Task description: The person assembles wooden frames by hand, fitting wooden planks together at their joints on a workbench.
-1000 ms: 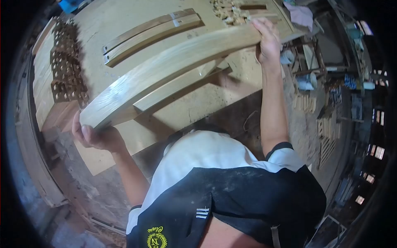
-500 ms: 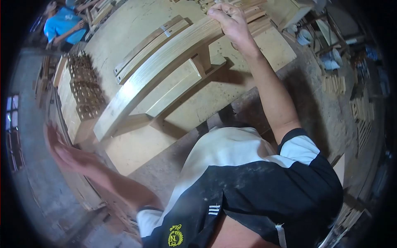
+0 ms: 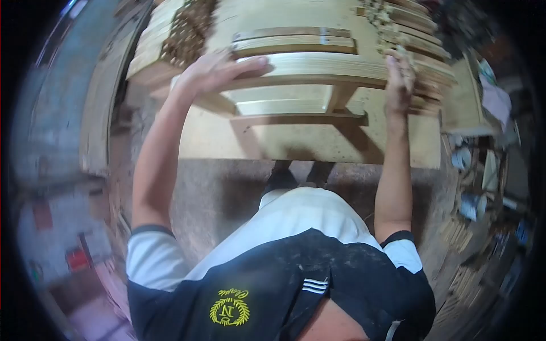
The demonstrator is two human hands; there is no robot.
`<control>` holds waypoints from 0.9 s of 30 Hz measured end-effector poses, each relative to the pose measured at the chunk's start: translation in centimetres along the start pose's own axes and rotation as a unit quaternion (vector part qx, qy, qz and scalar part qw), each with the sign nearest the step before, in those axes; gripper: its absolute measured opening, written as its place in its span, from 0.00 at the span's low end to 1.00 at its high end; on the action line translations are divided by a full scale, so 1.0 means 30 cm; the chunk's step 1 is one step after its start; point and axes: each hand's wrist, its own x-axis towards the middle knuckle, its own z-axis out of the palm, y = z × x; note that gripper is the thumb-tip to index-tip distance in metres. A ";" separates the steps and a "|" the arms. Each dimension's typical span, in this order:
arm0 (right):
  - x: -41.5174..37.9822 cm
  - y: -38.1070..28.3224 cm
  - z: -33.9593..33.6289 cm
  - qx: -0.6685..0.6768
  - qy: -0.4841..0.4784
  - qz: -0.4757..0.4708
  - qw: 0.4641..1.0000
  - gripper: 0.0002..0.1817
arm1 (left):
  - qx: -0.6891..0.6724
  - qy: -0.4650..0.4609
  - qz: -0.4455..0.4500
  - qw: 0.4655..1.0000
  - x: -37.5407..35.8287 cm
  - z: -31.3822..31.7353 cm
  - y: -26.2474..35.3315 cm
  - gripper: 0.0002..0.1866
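Observation:
A pale wooden frame (image 3: 307, 66) stands across the workbench (image 3: 296, 142), with a long top rail, short cross pieces and a lower rail (image 3: 284, 107). My left hand (image 3: 207, 73) lies on the left end of the top rail, its thumb stretched out along the wood. At the frame's right end, my right hand (image 3: 400, 82) is held edge-on with the fingers pointing away from me, against or just beside the rail's end. Just behind the frame lie two slats (image 3: 293, 42) with a light band near their right end.
Stacked wooden pieces with cut ends (image 3: 187, 34) stand at the back left. More stacked strips (image 3: 418, 34) are at the back right, close to my right hand. Buckets (image 3: 472, 206) and wood offcuts lie on the floor to the right.
My view has turned, so the frame now runs straight across. My left hand has come from the side onto the frame's left end. The right hand has loosened its grip on the rail.

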 end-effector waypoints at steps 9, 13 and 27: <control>-0.063 -0.117 -0.073 0.194 -0.172 0.193 0.946 0.25 | 0.044 0.008 0.079 0.996 0.065 -0.019 -0.089 0.46; 0.067 -0.122 -0.011 0.228 -0.199 0.126 0.945 0.27 | 0.053 0.109 0.115 0.986 0.130 -0.107 -0.106 0.50; 0.529 0.315 0.182 -0.044 -0.117 0.212 0.969 0.30 | 0.153 0.368 0.193 0.896 1.213 0.040 -0.573 0.41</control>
